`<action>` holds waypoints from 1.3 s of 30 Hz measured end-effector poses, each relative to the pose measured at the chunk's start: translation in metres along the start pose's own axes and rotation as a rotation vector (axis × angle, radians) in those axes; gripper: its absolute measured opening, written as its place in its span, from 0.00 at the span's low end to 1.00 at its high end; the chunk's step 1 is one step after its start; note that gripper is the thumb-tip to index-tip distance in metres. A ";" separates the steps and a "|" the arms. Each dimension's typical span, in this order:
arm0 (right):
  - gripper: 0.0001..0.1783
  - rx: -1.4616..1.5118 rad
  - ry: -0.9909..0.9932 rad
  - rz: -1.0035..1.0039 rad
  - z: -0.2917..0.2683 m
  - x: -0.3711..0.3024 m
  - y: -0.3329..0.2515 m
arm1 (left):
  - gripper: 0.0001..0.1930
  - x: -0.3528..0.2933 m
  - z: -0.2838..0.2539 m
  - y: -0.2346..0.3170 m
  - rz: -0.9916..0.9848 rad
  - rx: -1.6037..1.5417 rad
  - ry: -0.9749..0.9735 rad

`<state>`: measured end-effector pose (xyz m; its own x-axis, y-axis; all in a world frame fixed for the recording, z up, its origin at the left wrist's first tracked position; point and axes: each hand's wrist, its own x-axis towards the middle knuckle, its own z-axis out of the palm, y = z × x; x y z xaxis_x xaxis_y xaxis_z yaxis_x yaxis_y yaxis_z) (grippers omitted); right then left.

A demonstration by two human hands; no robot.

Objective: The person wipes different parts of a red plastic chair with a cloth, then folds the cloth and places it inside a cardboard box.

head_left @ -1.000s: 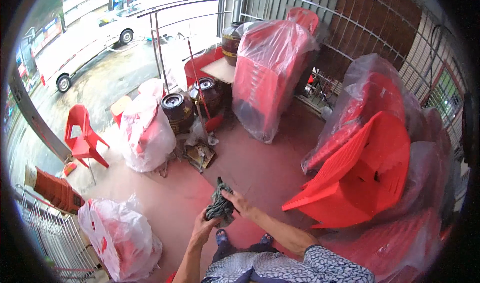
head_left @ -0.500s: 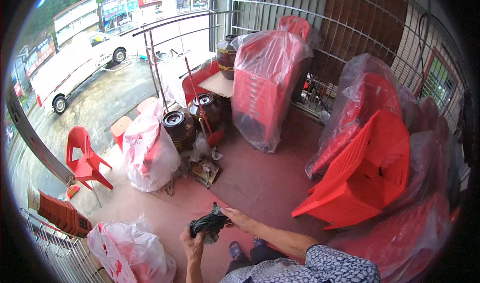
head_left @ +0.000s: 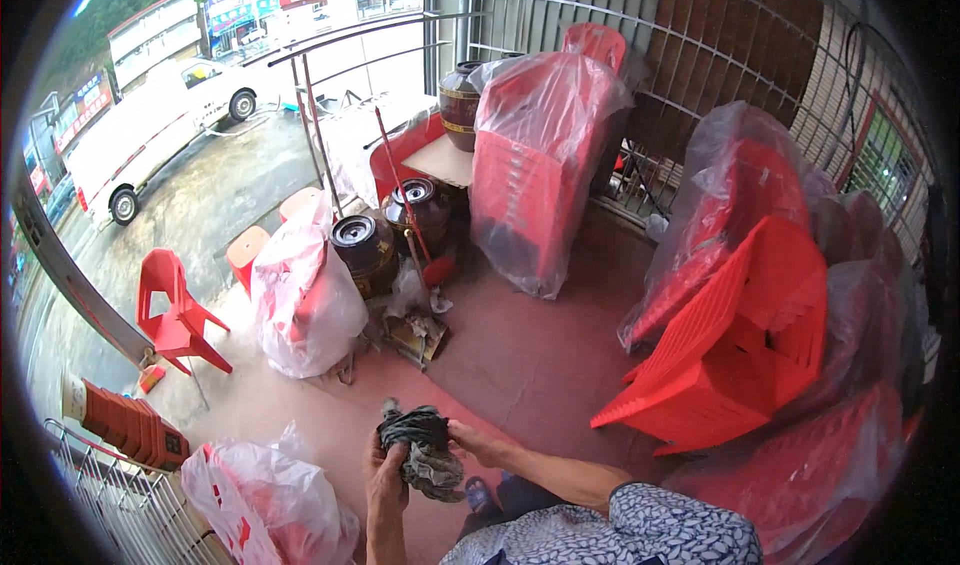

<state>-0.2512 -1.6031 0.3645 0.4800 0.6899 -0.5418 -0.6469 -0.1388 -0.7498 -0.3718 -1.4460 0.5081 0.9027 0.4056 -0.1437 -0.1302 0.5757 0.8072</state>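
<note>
A crumpled dark grey-green cloth point(head_left: 425, 445) is bunched up between my two hands, above the reddish floor. My left hand point(head_left: 386, 470) grips its left side, thumb on top and fingers partly behind it. My right hand point(head_left: 475, 443) pinches the cloth's right edge, with the fingertips partly hidden. A lighter, frayed-looking fold hangs toward my feet. Beyond the cloth, several plastic-wrapped red chairs stand about, the nearest being an unwrapped red chair stack point(head_left: 735, 335) lying tilted on the right.
A wrapped chair stack point(head_left: 545, 165) stands upright at the back. Dark round jars point(head_left: 362, 253) sit left of it, beside a red-headed broom point(head_left: 437, 270) and a dustpan point(head_left: 418, 337). A single red chair point(head_left: 178, 310), stacked brown pots point(head_left: 130, 425) and a wire rack point(head_left: 110, 495) are at left.
The cloth has gone from a stretched, twisted strip to a rounder bunch with its lower fold hanging. Both hands have shifted slightly, and the view has turned a little.
</note>
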 end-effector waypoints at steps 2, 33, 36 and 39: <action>0.26 -0.029 -0.032 -0.111 -0.003 -0.001 0.001 | 0.22 0.001 0.020 0.008 -0.065 -0.068 -0.066; 0.27 0.526 -0.053 0.046 -0.068 -0.001 -0.142 | 0.36 0.116 0.047 -0.074 -0.026 0.300 -0.066; 0.27 0.486 -0.035 -0.065 -0.054 0.009 -0.152 | 0.42 0.125 0.041 -0.063 -0.091 0.439 -0.285; 0.23 0.408 -0.001 -0.034 -0.028 0.024 -0.170 | 0.49 0.138 0.029 -0.046 -0.138 0.370 -0.314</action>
<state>-0.1132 -1.5827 0.4685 0.5045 0.6900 -0.5190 -0.8128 0.1769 -0.5550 -0.2290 -1.4370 0.4674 0.9884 0.0774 -0.1306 0.1024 0.2952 0.9499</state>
